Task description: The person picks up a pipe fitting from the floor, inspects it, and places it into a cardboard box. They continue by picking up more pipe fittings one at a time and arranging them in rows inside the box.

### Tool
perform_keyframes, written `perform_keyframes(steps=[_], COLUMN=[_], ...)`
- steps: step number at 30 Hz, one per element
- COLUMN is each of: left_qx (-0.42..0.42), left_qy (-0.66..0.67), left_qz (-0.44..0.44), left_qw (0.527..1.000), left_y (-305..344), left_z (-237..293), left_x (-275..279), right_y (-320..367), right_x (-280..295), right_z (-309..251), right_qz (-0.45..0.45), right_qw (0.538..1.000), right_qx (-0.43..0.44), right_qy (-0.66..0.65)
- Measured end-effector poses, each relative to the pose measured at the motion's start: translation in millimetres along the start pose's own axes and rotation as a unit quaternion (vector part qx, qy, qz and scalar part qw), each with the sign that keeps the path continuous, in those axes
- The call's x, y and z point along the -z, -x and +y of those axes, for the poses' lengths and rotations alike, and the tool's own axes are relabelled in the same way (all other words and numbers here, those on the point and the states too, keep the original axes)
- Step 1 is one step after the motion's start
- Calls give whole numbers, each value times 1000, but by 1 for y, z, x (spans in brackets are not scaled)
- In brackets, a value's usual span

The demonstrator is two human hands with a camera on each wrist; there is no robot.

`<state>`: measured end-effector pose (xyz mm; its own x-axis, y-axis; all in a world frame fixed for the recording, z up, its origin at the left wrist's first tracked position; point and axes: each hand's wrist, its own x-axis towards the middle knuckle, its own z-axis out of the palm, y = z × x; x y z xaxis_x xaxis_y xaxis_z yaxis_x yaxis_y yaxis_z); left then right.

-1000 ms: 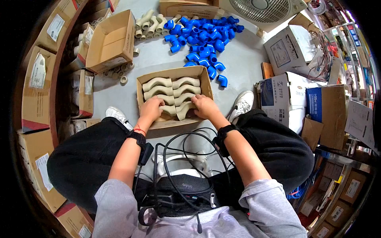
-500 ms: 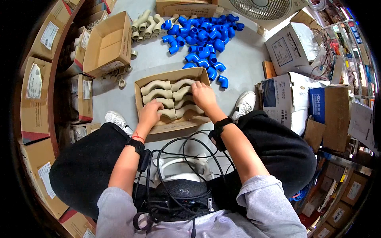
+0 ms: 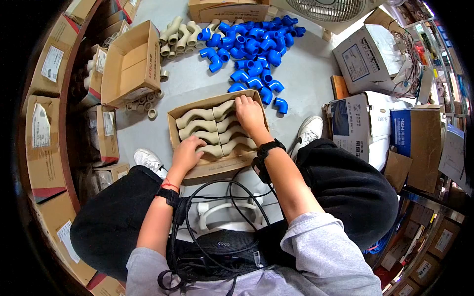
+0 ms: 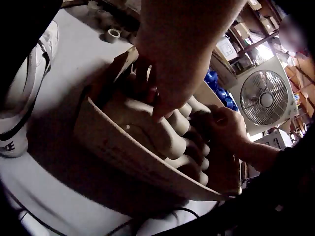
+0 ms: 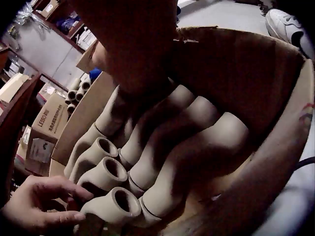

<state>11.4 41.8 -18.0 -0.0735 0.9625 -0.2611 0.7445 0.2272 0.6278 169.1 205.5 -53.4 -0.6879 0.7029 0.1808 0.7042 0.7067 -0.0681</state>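
Observation:
Beige curved pipe fittings [image 3: 200,127] lie in two columns inside an open cardboard box [image 3: 217,170]. My left hand [image 3: 186,154] is at the box's near left, its fingers loosely bent and touching a near fitting; the right wrist view shows its thumb and forefinger [image 5: 49,204] beside a fitting's round end [image 5: 125,201]. My right hand [image 3: 252,117] reaches over the right column, its fingers down at the farthest right fitting [image 3: 224,110]. That fitting's outer end and the right fingertips are hidden, also in the dark right wrist view.
Blue elbow fittings [image 3: 254,47] lie heaped beyond the box, beside more beige fittings [image 3: 182,37]. An empty cardboard box [image 3: 129,66] stands at the far left, small rings [image 3: 152,113] near it. Cartons [image 3: 353,123] line the right; a fan [image 3: 331,9] stands at the back.
My right hand has moved from the near end of the right column to its far end. The near right fitting, tilted earlier, now lies in line. The left hand has stayed near the same place.

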Motion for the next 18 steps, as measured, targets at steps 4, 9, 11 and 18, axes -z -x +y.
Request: perform_keyframes(steps=[4,9,11,18], left_qx=[-15,-35,-59,-8], left_qy=[12,12,6,22], left_qz=[9,21,38,6], left_qw=[1000,999,998,1000], left_y=[0,2,3,-2], left_z=[-6,-4,-2,3], left_x=[-4,-3,-1,6], right_y=[3,3,4,1], right_x=[2,0,0,2], right_z=[3,5,6,5], right_qz=[9,11,11,4], right_qw=[1000,999,999,997], right_qx=[10,13,26,4], right_qy=[-22,-40,-35,-76])
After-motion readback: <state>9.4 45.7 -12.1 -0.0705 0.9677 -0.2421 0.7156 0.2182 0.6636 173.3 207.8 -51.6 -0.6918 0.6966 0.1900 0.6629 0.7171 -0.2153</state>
